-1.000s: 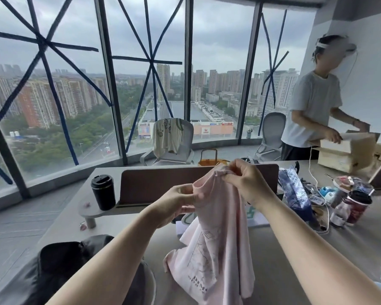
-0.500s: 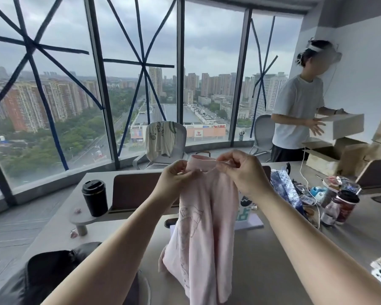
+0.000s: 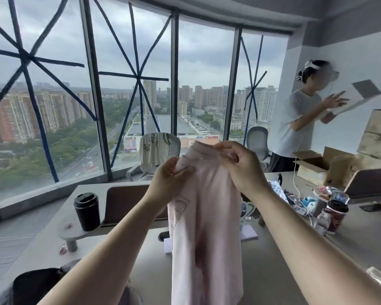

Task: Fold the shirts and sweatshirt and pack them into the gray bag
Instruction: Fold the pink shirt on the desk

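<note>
A pale pink shirt [image 3: 207, 227] with a faint line print hangs in the air over the desk, held up by its top edge. My left hand [image 3: 168, 179] pinches the left side of that edge. My right hand [image 3: 240, 166] pinches the right side, a little higher. The cloth drops straight down below the frame. The gray bag [image 3: 37, 285] lies at the bottom left, dark inside, partly hidden by my left forearm. A white printed shirt [image 3: 154, 148] is draped over a chair back by the window.
A black lidded cup [image 3: 86, 211] stands on a small side shelf next to a brown desk divider [image 3: 128, 201]. Bottles, cups and packets [image 3: 330, 208] crowd the desk's right side, near open cardboard boxes [image 3: 317, 166]. A person [image 3: 295, 128] at the right lifts a box.
Both hands have raised the pink shirt higher, so it hangs longer and straighter. The view has tilted upward. The person at the right has lifted a box from the desk to head height.
</note>
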The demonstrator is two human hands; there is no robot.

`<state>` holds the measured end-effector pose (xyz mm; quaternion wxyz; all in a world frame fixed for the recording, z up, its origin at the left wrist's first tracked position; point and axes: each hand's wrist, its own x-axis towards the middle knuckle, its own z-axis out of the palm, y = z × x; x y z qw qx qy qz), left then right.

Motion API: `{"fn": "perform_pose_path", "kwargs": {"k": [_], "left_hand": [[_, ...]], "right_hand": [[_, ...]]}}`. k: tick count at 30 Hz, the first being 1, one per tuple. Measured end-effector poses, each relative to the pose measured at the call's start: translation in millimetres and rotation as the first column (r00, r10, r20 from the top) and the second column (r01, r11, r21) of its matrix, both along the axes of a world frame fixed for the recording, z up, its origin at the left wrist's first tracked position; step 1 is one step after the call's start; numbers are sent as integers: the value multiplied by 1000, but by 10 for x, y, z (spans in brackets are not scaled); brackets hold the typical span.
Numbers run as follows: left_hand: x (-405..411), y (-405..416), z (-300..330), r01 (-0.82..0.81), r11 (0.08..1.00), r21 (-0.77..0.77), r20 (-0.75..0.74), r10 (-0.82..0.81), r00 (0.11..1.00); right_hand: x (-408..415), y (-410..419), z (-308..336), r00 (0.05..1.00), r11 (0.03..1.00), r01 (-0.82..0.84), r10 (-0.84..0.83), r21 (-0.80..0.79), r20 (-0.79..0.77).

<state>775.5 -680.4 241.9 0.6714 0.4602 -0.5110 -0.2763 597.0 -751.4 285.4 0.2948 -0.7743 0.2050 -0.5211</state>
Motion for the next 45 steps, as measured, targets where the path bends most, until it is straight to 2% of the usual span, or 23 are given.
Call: {"fn": "perform_pose_path", "kwargs": {"k": [5,9,11,14,16,19,21,28,30,33,38,45], "left_hand": [[-25,28,-121,51,979,196,72,-66,995],[29,41,-85,37,997,73,-44,-34,998],[43,27,-53,-10,1000,8,-51,11,999],[29,2,-34,-30,999,-17,-8,30,1000],[46,-8,-43,-68,998,-18,54,68,996],[107,6,-90,-15,1000,19,43,14,999],[131,22,-166,58,992,108,45,-63,997],[264,58,-860,57,910,411,180,-142,973],[290,71,-1075,94,889,449,172,-189,967],[297,82,-1349,143,875,463,114,-219,969],[364,75,-1552,98,873,479,179,-206,962],[539,88,-1522,-151,928,339,284,52,957]], "right_hand": [[-23,58,214,998,998,-60,60,4,-2],[-17,67,253,997,998,-59,58,25,52],[-45,49,254,998,999,-48,48,1,-41],[-88,19,201,958,977,-125,164,175,-236],[-93,-27,138,930,970,-119,184,213,-318],[-102,-47,117,959,953,-157,211,261,-190],[-105,-36,110,966,943,-214,243,254,-89],[37,65,143,984,955,-171,154,240,91],[52,89,213,983,960,-162,135,230,128],[39,115,281,980,969,-129,91,209,178],[-136,2,268,941,961,26,-116,274,317],[-427,-113,82,882,900,284,-380,331,277]]}}
